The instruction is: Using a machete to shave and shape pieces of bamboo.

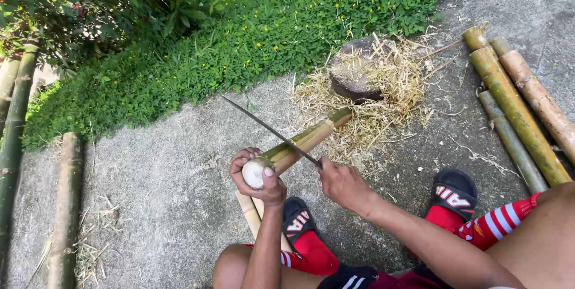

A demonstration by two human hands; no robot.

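Note:
My left hand [259, 175] grips the near, cut end of a short green bamboo section [306, 139], which slants away to the upper right and ends over a pile of shavings. My right hand [342, 182] holds the handle of a long thin knife [263, 126]. The blade lies across the top of the bamboo and points up to the left. Two pale bamboo strips [250, 212] lie under my left wrist. My feet in red socks and black slides [454, 192] rest on the concrete below.
A round wooden block [354, 77] sits in a heap of bamboo shavings [383, 103]. Several long bamboo poles [516, 104] lie at the right. More poles [67, 205] lie at the left edge. Green ground cover [239, 43] borders the concrete [162, 187].

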